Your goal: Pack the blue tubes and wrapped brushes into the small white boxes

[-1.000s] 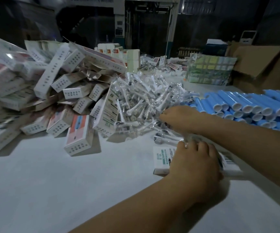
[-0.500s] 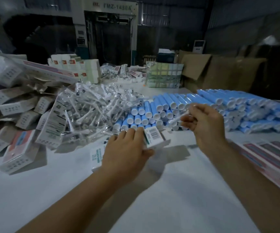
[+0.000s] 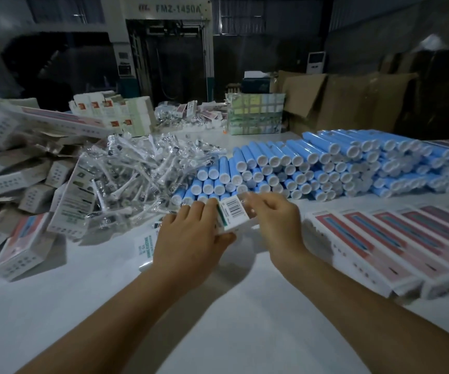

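Left hand [image 3: 191, 236] gripping small white box [image 3: 231, 214]; right hand [image 3: 274, 220] pinching its end.

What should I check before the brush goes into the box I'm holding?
1. Box held firmly by the left hand: ok.
2. Right hand at the box's open end: ok.
3. Wrapped brush in the right hand's grip: cannot tell, fingers hide it.
4. Box flap open and clear: cannot tell, blurred.
5. Blue tubes close by for the next item: ok.
6. Brush pile within reach: ok.
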Available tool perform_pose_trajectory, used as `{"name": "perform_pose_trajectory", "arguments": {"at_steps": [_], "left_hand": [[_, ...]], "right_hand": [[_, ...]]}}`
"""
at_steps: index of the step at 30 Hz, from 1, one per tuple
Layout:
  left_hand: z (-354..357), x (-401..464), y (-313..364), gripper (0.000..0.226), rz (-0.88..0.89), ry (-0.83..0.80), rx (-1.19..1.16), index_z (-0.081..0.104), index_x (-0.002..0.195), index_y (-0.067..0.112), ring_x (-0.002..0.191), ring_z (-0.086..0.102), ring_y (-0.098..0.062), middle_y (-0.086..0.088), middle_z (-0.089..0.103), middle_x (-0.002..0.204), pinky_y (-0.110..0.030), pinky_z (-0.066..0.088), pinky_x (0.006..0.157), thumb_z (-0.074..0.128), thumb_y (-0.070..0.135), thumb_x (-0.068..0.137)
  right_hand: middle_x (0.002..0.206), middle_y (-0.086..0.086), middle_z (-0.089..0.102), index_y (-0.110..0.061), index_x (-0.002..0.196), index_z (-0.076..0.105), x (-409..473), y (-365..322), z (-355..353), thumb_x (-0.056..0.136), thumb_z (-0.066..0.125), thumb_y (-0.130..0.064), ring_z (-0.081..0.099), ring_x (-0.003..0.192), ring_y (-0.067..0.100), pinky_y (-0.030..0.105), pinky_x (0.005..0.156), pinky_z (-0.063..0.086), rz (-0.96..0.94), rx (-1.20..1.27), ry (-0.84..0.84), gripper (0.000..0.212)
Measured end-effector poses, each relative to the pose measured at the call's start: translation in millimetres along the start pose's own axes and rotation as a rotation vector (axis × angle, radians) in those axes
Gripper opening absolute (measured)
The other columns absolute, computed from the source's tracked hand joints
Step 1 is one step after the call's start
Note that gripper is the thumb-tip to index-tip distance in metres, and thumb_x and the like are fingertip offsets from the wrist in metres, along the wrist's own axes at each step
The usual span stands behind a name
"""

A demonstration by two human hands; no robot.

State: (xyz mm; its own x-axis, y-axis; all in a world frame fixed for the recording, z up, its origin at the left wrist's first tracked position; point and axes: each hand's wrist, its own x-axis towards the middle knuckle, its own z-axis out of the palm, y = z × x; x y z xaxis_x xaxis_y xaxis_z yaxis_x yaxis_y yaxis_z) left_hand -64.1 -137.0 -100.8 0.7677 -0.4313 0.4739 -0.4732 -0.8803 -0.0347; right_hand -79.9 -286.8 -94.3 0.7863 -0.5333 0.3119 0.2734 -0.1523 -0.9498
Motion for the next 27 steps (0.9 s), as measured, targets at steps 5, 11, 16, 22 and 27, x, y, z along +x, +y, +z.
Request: {"name": "perform_pose_trajectory", "arguments": {"at_steps": [5,11,16,22,27], "left_hand": [[-0.1,-0.7,-1.9,0.074,0.003,0.020,-0.017,0.028,0.144,0.019,0.117,0.044,-0.021,0.002,0.047,0.134,-0.034,0.033,0.091,0.030,0.064,0.085],[1.1,0.3,-6.1,0.079,0.004,0.013,-0.021,0.022,0.145,0.022,0.119,0.041,-0.021,0.003,0.043,0.137,-0.035,0.032,0.092,0.016,0.067,0.080],[-0.6,-0.7,-10.8,0.079,-0.012,0.025,-0.068,0.024,0.142,0.023,0.117,0.042,-0.020,0.004,0.044,0.134,-0.034,0.032,0.091,0.015,0.068,0.078],[-3.4,1.0,-21.8,0.077,-0.066,0.036,-0.126,0.024,0.144,0.023,0.119,0.041,-0.021,0.004,0.043,0.135,-0.035,0.032,0.091,0.021,0.067,0.081],[-0.1,1.7,-26.8,0.070,-0.064,0.049,-0.105,0.025,0.142,0.021,0.120,0.041,-0.022,0.002,0.044,0.134,-0.036,0.033,0.092,0.032,0.063,0.087]], "right_hand": [[0.063,-0.014,0.070,-0.024,0.077,0.062,-5.3,-2.1,2.9,0.100,0.043,-0.030,0.065,0.061,-0.003,0.007,0.054,0.044,-0.025,0.035,-0.051,0.030],[0.068,-0.022,0.067,-0.021,0.063,0.065,-0.3,0.9,-3.7,0.099,0.044,-0.029,0.059,0.071,-0.011,0.022,0.066,0.042,0.039,0.021,0.093,0.043],[0.076,-0.012,0.063,-0.023,0.074,0.064,2.7,0.5,-8.7,0.095,0.049,-0.025,0.057,0.080,0.010,0.031,0.073,0.046,0.089,0.102,0.141,0.026],[0.080,-0.008,0.062,-0.031,0.086,0.063,-9.8,1.7,-9.5,0.091,0.060,-0.014,0.055,0.070,0.003,0.013,0.061,0.044,-0.140,-0.061,0.028,0.018],[0.076,-0.014,0.062,-0.024,0.101,0.070,-21.1,2.4,-2.5,0.089,0.062,-0.007,0.055,0.065,-0.004,0.009,0.061,0.041,-0.260,-0.125,-0.065,0.022]]}}
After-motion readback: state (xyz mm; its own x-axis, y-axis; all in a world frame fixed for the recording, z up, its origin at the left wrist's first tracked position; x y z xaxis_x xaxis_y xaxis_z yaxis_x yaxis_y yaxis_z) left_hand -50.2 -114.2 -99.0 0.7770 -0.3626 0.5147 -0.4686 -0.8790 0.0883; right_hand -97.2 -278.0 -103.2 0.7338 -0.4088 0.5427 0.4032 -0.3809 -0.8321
